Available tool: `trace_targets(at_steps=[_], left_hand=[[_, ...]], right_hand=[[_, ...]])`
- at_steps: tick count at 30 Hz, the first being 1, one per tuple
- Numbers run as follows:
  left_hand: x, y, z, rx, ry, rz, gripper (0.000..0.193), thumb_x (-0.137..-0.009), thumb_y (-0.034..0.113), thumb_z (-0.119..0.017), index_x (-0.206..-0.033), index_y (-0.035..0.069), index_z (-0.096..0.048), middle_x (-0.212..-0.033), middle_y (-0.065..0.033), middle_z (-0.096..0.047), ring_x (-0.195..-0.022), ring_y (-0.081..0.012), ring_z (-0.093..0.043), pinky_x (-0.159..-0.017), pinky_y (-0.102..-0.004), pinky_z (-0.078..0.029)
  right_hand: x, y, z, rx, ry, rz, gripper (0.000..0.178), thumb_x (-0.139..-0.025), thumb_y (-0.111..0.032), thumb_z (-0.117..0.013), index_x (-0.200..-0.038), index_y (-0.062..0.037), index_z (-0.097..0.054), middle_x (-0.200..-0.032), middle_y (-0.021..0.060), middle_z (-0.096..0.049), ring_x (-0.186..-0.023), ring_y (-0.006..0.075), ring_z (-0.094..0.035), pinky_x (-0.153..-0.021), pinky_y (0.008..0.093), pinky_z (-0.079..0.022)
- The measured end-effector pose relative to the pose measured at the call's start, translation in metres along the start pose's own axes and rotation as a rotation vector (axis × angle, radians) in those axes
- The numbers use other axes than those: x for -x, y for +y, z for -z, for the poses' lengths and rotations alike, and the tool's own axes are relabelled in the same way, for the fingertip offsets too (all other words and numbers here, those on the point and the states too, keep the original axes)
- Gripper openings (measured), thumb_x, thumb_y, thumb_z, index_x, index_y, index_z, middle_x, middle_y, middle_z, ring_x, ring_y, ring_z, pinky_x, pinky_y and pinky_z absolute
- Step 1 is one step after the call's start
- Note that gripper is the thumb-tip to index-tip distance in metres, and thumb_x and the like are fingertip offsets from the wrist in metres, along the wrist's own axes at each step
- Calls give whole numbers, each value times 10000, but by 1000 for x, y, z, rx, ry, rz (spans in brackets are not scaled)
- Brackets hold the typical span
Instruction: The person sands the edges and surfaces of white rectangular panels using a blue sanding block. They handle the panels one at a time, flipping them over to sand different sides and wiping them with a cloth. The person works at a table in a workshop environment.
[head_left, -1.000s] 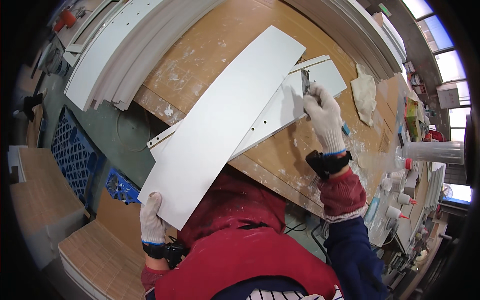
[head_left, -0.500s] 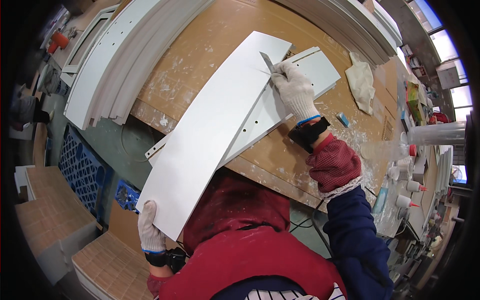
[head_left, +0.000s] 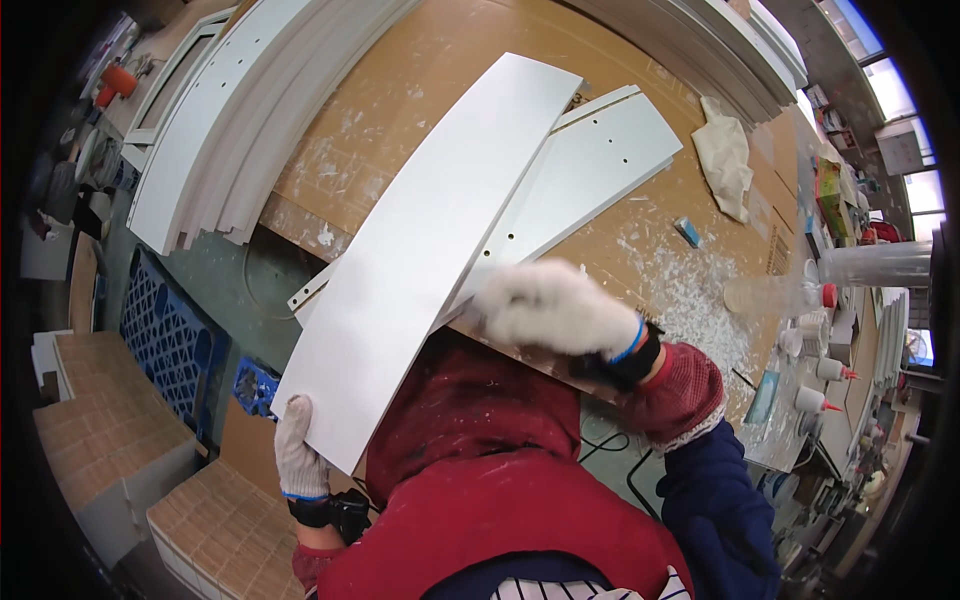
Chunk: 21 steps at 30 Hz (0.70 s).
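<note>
A long white curved panel [head_left: 430,230] lies slanted across another white panel with small holes [head_left: 610,140] on the table. My left hand [head_left: 299,455], in a knitted work glove, is closed around the panel's near end, thumb on the top face. My right hand [head_left: 560,305], also gloved, is smeared by motion beside the panel's right edge, above the table's front edge. A thin grey metal scraper blade [head_left: 458,310] shows faintly at its fingertips, close to the panel's edge.
Stacks of white curved panels stand at the back left [head_left: 210,130] and back right. A pale cloth [head_left: 722,160], a small blue block [head_left: 687,232], white shavings and red-tipped glue bottles [head_left: 815,400] are on the right. Blue plastic pallet [head_left: 165,335] and boxes stand left.
My right hand has swept from the panel's far right edge toward me with the scraper blade, down to the table's front edge. My left hand keeps its hold, nearly still.
</note>
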<state>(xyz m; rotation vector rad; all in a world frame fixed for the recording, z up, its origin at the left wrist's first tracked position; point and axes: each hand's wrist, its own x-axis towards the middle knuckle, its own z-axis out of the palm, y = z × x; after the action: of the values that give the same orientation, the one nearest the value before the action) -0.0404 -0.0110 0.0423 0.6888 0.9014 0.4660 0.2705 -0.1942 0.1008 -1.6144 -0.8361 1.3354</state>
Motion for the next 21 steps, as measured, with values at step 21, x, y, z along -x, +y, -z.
trace_targets(at_steps=[21], left_hand=[[0,-22,4,211,4,139,364,-934,99,-533,-1277,-2,-468,-1176,-128,-595,-1061,-248,-621,-885,-382,-554]], right_hand=[[-87,8,80,1211,648,269,137,-849,-106,-538,-957,-99,-621,-849,148,-586,-796,340,-600,-695,412,-491]])
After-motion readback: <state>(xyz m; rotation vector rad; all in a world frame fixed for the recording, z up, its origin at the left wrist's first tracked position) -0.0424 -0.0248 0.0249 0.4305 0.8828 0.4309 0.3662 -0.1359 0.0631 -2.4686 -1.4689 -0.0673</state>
